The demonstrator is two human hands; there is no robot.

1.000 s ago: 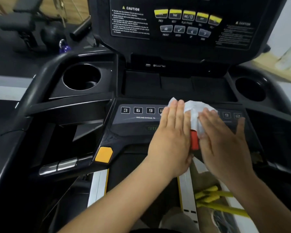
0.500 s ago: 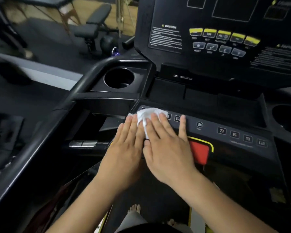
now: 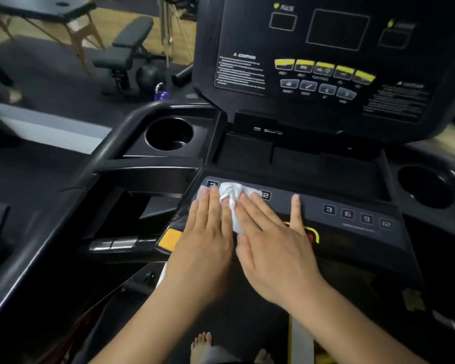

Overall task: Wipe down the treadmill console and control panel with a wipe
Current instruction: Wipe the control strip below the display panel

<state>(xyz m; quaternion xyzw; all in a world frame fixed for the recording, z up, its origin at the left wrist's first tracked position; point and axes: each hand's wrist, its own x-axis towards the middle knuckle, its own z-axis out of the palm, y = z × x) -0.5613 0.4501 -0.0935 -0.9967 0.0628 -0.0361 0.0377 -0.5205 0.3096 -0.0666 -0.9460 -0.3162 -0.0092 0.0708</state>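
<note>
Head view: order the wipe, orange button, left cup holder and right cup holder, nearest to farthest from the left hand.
1. wipe, under the fingertips of the left hand.
2. orange button, just left of that hand.
3. left cup holder, farther up and left.
4. right cup holder, far right.

Control panel (image 3: pixel 313 206) lies bare rightward; upright console (image 3: pixel 326 61) blocks behind.
</note>
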